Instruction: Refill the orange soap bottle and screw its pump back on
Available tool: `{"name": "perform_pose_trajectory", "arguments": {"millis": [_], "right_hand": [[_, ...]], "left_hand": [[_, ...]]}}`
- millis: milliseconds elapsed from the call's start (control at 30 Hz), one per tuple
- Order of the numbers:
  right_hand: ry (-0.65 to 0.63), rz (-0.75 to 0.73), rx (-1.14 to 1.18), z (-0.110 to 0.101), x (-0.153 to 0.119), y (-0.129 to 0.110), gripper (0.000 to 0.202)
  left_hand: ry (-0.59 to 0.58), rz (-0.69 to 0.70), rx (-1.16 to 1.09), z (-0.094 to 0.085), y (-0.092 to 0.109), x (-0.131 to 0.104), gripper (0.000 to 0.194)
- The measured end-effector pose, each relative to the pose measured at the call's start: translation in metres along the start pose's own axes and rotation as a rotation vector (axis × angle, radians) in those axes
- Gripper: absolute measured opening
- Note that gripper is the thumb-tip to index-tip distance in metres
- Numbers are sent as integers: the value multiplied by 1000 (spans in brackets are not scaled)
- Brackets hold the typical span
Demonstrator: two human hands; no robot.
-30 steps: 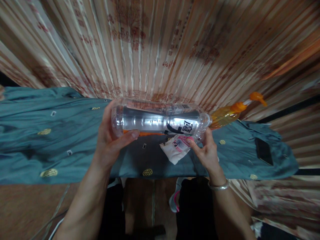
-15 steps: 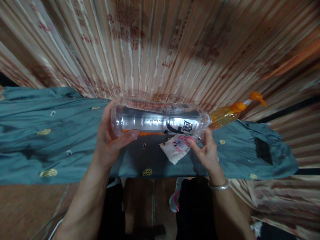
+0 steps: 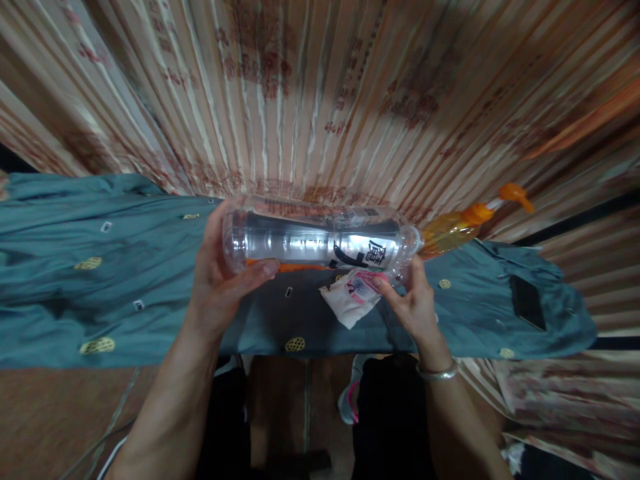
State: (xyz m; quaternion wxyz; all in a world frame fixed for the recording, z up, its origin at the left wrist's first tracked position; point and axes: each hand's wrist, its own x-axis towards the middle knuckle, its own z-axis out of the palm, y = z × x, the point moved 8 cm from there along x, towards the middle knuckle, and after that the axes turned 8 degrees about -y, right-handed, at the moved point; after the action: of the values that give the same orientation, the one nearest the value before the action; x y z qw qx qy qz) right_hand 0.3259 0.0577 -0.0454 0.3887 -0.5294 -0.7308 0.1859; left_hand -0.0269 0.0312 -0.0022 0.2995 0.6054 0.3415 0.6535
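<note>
The large cylindrical bottle of clear plastic is held horizontally in front of the wearer, at the table, which is covered by a teal cloth with yellow oval motifs. Its base is directed to the left and its neck to the right. Whether it is fully lifted or partly borne by the table cannot be determined.

The hands are set apart and clamped on opposite ends of the bottle. By the left hand, the base end is enclosed, the thumb being laid along the near side; the end is thereby probably stopped from dropping or rolling. By the right hand, the neck end is gripped, where the narrowing form presumably affords a firm hold. Most fingers are hidden. Under the right thumb, a crumpled white sheet with pink print is pinned at the near side of the shoulder, its loose corner being left to hang; it is probably pinned so that both items can be managed by one hand.

Beyond the neck, a small translucent yellow bottle with an orange pump head is seen at a slant; contact between the two bottles cannot be confirmed. The flat black rectangular phone-like device is laid near the table's right end, well apart from the hands, presumably for clearance.
</note>
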Motion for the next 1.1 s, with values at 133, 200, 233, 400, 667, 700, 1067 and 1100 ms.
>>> {"name": "perform_pose_trajectory", "arguments": {"millis": [133,200,233,400,667,700,1067,1100], "right_hand": [[11,-6,-20,-1,0,-2,78],[9,-9,-16,-1,-1,-1,79],[5,-8,-14,0,-1,0,79],[4,9,-20,0,-1,2,82],[-5,-2,13,1,0,2,81],[-9,0,18,1,0,2,82],[-2,4,6,0,0,2,80],[-5,5,9,1,0,2,81]], "left_hand": [[5,2,-6,0,0,0,78],[4,-1,-7,0,-1,-1,80],[1,0,-6,0,-1,-1,80],[-14,0,27,-2,-2,-1,81],[2,26,21,-1,-2,-1,80],[7,24,17,-1,-2,-1,79],[6,1,4,-1,-1,-1,80],[8,0,0,-1,-2,-1,80]]}}
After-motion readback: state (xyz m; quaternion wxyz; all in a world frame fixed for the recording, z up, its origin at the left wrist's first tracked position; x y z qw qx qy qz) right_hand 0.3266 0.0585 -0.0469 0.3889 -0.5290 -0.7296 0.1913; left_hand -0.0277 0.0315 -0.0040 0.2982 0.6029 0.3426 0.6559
